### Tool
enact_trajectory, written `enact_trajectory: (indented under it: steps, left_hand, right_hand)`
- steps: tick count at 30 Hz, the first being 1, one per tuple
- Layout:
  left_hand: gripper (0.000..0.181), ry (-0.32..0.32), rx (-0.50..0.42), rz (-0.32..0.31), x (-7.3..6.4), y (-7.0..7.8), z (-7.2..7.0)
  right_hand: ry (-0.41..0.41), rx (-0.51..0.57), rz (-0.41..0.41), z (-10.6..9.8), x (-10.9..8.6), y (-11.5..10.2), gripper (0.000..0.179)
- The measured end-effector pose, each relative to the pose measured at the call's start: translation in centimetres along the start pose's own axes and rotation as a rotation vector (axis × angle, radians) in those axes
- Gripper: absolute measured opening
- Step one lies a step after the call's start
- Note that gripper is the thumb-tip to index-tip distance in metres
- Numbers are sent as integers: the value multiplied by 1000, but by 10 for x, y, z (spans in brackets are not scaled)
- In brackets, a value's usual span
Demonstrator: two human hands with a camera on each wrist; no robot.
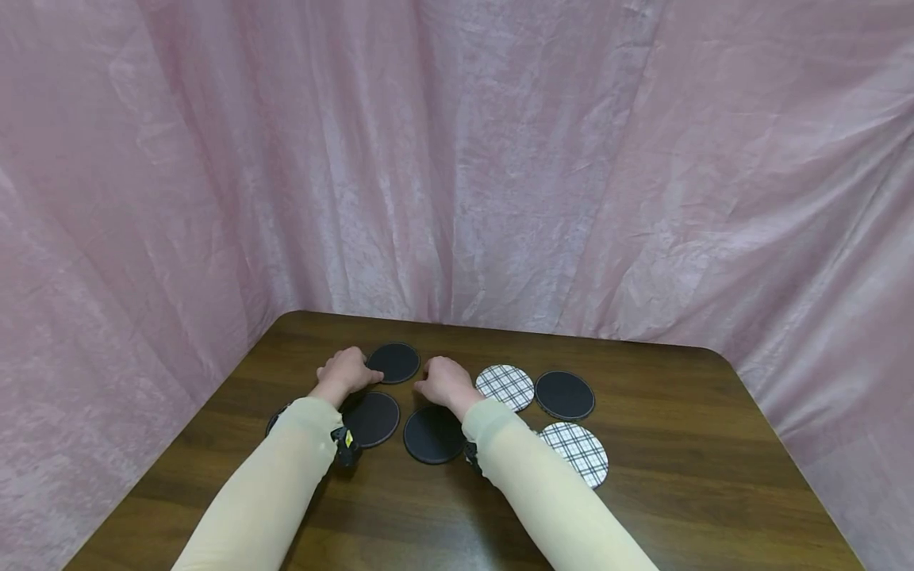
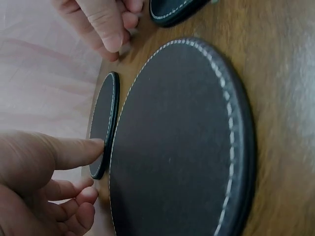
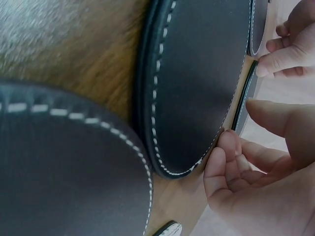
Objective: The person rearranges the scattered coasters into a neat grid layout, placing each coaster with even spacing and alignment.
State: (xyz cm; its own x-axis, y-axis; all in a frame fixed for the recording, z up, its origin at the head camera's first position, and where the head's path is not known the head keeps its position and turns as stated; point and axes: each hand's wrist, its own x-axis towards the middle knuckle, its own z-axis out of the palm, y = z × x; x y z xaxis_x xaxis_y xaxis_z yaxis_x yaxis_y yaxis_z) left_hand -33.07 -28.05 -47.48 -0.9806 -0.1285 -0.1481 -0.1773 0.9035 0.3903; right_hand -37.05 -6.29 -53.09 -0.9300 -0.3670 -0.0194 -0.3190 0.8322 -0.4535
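Far black disc [image 1: 395,362]: it sits between your two hands, toward the back edge of the table [image 1: 685,452], and looks flat.
Left hand [image 1: 345,371]: your thumb is straight, its tip at the disc's near rim, the fingers loosely bent by its left end; whether they pinch, the views cannot tell.
Right hand [image 1: 448,384]: it hovers just right of that disc, thumb parted from half-curled fingers, nothing held.
Near discs: one black disc [image 1: 373,422] lies by your left wrist, another black disc [image 1: 432,436] under your right; a plaid disc [image 1: 505,385] is beside your right hand.
Stitched rim: steer by it; light, matched pressure from both sides should turn or slide the disc without tipping it.
Wrists and sleeves: you do best to keep them raised, since a low cuff could nudge the near discs.
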Motion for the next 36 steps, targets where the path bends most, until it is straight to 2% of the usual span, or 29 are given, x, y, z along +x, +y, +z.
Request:
enact_trajectory:
  steps: [3,4,7,10,11,14,17,22,23,24,27,30,33,36]
  left_hand:
    - [63,19,4,15,30,-18,20]
    - [63,23,6,28,40,-25,26]
    - [57,27,-4,37,59,-36,39]
    - [53,11,-11,46,63,-35,41]
    - [52,5,-12,44,59,-33,39]
    - [47,-3,-12,31,51,-27,35]
    - [43,1,-9,21,48,-25,36]
    - [34,-27,-59,12,65,-33,42]
    - [32,-30,-69,14,69,-36,44]
    - [31,-33,-78,17,74,-37,46]
    - [34,8,-87,38,80,-39,53]
    - [42,79,-101,73,68,-30,51]
    - [42,122,-149,101,28,1,28]
    - [36,143,-213,125,-12,30,3]
  right_hand:
    - [7,-4,4,-1,-1,-2,38]
    - [13,-18,6,-8,-9,-8,39]
    - [9,-22,7,-13,-12,-11,39]
    - [6,-11,18,-14,-12,-11,36]
    - [2,5,17,-8,-4,-5,33]
    - [5,26,20,-2,1,-1,32]
    - [11,31,15,-5,-7,-6,42]
    - [3,68,8,-13,-16,-10,47]
    - [3,89,2,-8,-9,-3,45]
    - [-2,100,8,-13,-13,-6,45]
    - [-17,165,38,-26,-22,-11,49]
    - [-44,257,77,-43,-39,-22,56]
    - [-58,359,103,-56,-54,-28,63]
    - [-40,380,100,-55,-53,-21,65]
